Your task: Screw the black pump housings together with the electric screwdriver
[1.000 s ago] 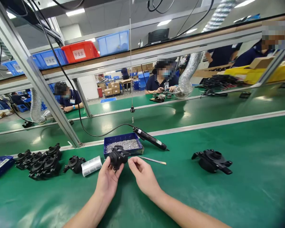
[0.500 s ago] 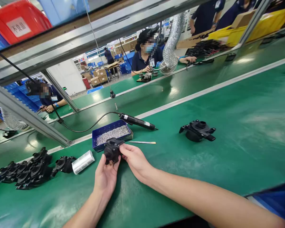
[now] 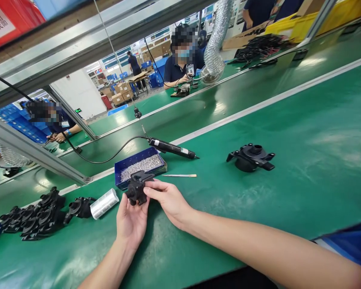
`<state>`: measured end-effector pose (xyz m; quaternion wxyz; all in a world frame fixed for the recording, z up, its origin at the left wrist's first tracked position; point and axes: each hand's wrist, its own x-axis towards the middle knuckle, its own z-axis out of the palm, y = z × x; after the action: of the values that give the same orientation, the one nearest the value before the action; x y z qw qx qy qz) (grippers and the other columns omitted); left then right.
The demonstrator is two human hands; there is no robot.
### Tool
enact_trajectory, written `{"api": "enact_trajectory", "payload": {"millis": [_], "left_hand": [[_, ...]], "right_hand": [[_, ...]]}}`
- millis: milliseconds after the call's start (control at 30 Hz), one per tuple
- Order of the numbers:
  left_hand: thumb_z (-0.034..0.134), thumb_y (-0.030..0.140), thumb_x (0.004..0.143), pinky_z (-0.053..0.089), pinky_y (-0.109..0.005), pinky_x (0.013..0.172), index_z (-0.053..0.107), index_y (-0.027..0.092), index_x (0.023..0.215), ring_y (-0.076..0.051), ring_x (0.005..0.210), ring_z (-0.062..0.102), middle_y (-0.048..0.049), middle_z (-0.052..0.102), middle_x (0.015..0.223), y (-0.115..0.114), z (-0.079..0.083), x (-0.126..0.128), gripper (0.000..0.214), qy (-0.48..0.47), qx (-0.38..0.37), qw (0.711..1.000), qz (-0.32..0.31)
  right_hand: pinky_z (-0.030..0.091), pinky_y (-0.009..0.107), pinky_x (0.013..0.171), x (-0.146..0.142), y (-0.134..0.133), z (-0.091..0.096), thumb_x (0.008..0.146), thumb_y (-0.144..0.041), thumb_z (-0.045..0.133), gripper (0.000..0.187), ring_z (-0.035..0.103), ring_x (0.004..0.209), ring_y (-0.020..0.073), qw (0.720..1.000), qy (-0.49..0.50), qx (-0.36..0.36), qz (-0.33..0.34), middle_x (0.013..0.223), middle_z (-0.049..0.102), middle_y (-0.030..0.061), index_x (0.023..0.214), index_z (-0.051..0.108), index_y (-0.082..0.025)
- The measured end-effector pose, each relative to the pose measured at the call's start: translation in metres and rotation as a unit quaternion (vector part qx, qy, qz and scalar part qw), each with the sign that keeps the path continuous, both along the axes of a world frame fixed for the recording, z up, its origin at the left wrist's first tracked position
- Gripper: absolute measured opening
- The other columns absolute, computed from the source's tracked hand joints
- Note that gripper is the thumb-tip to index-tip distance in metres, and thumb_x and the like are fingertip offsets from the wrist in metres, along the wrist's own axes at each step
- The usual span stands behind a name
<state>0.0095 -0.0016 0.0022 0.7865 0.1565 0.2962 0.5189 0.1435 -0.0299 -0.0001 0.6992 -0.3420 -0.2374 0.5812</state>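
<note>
A black plastic housing (image 3: 138, 186) with a round stub and flat tabs is held up above the green bench, just in front of a blue tray (image 3: 117, 185) of small silver screws. My left hand (image 3: 132, 220) grips it from below and the left, thumb on its side. The fingers of my right hand (image 3: 166, 198) pinch its right edge. Behind the tray rests a black electric screwdriver (image 3: 172, 148) on its cable. A thin stick with a pale tip (image 3: 179, 175) lies right of the tray. Another black housing (image 3: 251, 157) sits alone farther right.
Several black housings (image 3: 37, 216) are bunched at the left, beside a shiny silver-white roll (image 3: 104, 204). A metal post (image 3: 35, 148) and an overhead shelf frame the left side. Beyond the rail, a co-worker (image 3: 183, 60) sits at the opposite bench near a foil duct (image 3: 215, 52).
The housing has turned in my hands, its stub now pointing more to the left. My right fingers have shifted their hold on it. The view has moved slightly.
</note>
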Motion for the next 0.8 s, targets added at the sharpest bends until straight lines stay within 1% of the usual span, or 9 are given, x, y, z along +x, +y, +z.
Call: {"api": "enact_trajectory", "payload": {"millis": [100, 200, 300, 400, 467, 533, 600, 733, 800], "left_hand": [[0.055, 0.026, 0.102, 0.063, -0.030, 0.093, 0.069, 0.017, 0.123, -0.020, 0.100, 0.077, -0.0102, 0.080, 0.109, 0.001, -0.001, -0.001, 0.027, 0.024, 0.017, 1.000, -0.007], [0.070, 0.028, 0.093, 0.061, -0.035, 0.098, 0.072, 0.018, 0.107, -0.020, 0.103, 0.074, -0.0083, 0.078, 0.111, 0.001, -0.003, -0.002, 0.017, 0.080, 0.098, 0.992, -0.005], [0.085, 0.032, 0.081, 0.057, -0.041, 0.102, 0.070, 0.021, 0.098, -0.021, 0.108, 0.070, -0.0044, 0.073, 0.115, 0.000, -0.007, -0.003, 0.025, 0.133, 0.202, 0.970, 0.027], [0.088, 0.034, 0.077, 0.057, -0.044, 0.100, 0.065, 0.024, 0.098, -0.022, 0.112, 0.067, -0.0032, 0.065, 0.128, 0.001, -0.007, -0.006, 0.033, 0.159, 0.262, 0.949, 0.067], [0.088, 0.033, 0.076, 0.058, -0.043, 0.098, 0.062, 0.024, 0.098, -0.024, 0.117, 0.064, -0.0045, 0.059, 0.139, 0.002, -0.004, -0.009, 0.036, 0.161, 0.290, 0.940, 0.075], [0.088, 0.031, 0.074, 0.058, -0.040, 0.095, 0.059, 0.024, 0.099, -0.026, 0.124, 0.060, -0.0066, 0.054, 0.147, 0.004, 0.000, -0.012, 0.039, 0.161, 0.305, 0.936, 0.070], [0.088, 0.032, 0.073, 0.059, -0.039, 0.092, 0.058, 0.024, 0.098, -0.028, 0.127, 0.058, -0.0085, 0.052, 0.150, 0.006, 0.004, -0.016, 0.041, 0.163, 0.305, 0.937, 0.056], [0.089, 0.030, 0.070, 0.061, -0.036, 0.087, 0.057, 0.023, 0.097, -0.030, 0.129, 0.056, -0.0083, 0.054, 0.149, 0.010, 0.012, -0.021, 0.042, 0.165, 0.293, 0.941, 0.028], [0.089, 0.029, 0.070, 0.062, -0.035, 0.083, 0.059, 0.022, 0.098, -0.028, 0.120, 0.062, -0.0078, 0.058, 0.144, 0.013, 0.014, -0.023, 0.042, 0.170, 0.269, 0.948, 0.010]], "right_hand": [[0.043, 0.038, 0.103, 0.002, -0.001, 0.003, 0.062, -0.033, 0.094, 0.026, 0.064, 0.110, 0.0230, 1.000, -0.007, -0.006, -0.009, 0.111, 0.077, 0.0053, 0.085, 0.086, -0.023], [0.044, 0.035, 0.096, 0.005, -0.001, 0.005, 0.065, -0.043, 0.093, 0.028, 0.062, 0.103, 0.0216, 1.000, -0.007, -0.007, -0.003, 0.101, 0.076, 0.0036, 0.081, 0.084, -0.022], [0.044, 0.032, 0.085, 0.003, -0.003, 0.002, 0.066, -0.052, 0.092, 0.034, 0.058, 0.095, 0.0193, 1.000, 0.001, -0.022, 0.007, 0.094, 0.073, 0.0017, 0.078, 0.081, -0.021], [0.042, 0.029, 0.075, -0.003, -0.005, -0.004, 0.061, -0.055, 0.095, 0.043, 0.055, 0.086, 0.0164, 0.998, 0.023, -0.051, 0.034, 0.092, 0.069, 0.0011, 0.082, 0.080, -0.021], [0.040, 0.027, 0.066, -0.007, -0.007, -0.007, 0.058, -0.057, 0.096, 0.049, 0.050, 0.074, 0.0135, 0.995, 0.037, -0.068, 0.065, 0.080, 0.062, -0.0007, 0.083, 0.077, -0.020], [0.034, 0.025, 0.057, -0.011, -0.008, -0.009, 0.058, -0.059, 0.096, 0.051, 0.038, 0.061, 0.0097, 0.992, 0.040, -0.076, 0.096, 0.067, 0.048, -0.0052, 0.079, 0.072, -0.018], [0.027, 0.024, 0.053, -0.012, -0.008, -0.010, 0.059, -0.060, 0.095, 0.053, 0.029, 0.056, 0.0079, 0.990, 0.026, -0.077, 0.118, 0.063, 0.037, -0.0083, 0.075, 0.067, -0.018], [0.023, 0.024, 0.050, -0.007, -0.008, -0.010, 0.062, -0.064, 0.090, 0.054, 0.024, 0.054, 0.0078, 0.988, -0.053, -0.073, 0.128, 0.059, 0.033, -0.0100, 0.071, 0.063, -0.018], [0.021, 0.025, 0.049, 0.000, -0.007, -0.007, 0.063, -0.062, 0.091, 0.053, 0.025, 0.052, 0.0077, 0.984, -0.118, -0.069, 0.119, 0.055, 0.036, -0.0094, 0.065, 0.063, -0.017]]}}
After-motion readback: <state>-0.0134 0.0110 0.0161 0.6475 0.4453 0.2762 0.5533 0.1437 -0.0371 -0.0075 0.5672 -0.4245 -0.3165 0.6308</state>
